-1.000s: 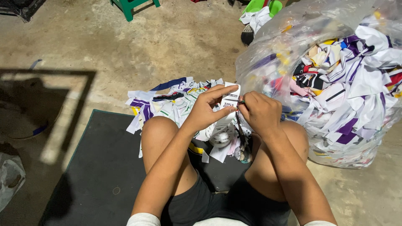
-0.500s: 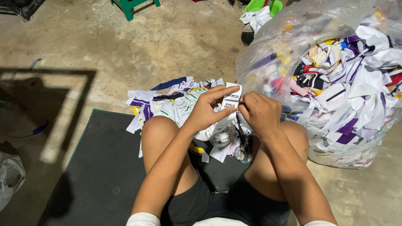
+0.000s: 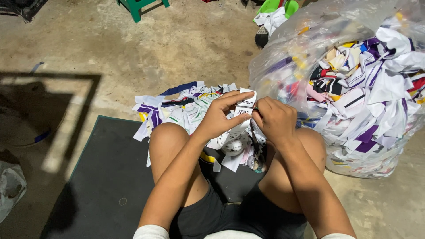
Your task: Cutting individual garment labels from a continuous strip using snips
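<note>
My left hand (image 3: 220, 116) pinches a small white fabric label (image 3: 245, 106) with dark print, holding it up above my knees. My right hand (image 3: 275, 120) is closed in a fist right beside the label, gripping a thin dark tool whose tip touches the label's right edge; what kind of tool it is I cannot tell. Below the hands lies a heap of white, purple and yellow fabric scraps (image 3: 186, 110) on the floor between my legs.
A big clear plastic bag (image 3: 354, 88) stuffed with fabric offcuts stands at my right. I sit on a dark mat (image 3: 106, 177) on a concrete floor. A green stool (image 3: 139, 5) and green sandals (image 3: 279, 6) lie further off. A grey bag (image 3: 11, 188) sits at the left edge.
My hands and the label have stayed nearly in place, with only slight finger movement at the label's right edge.
</note>
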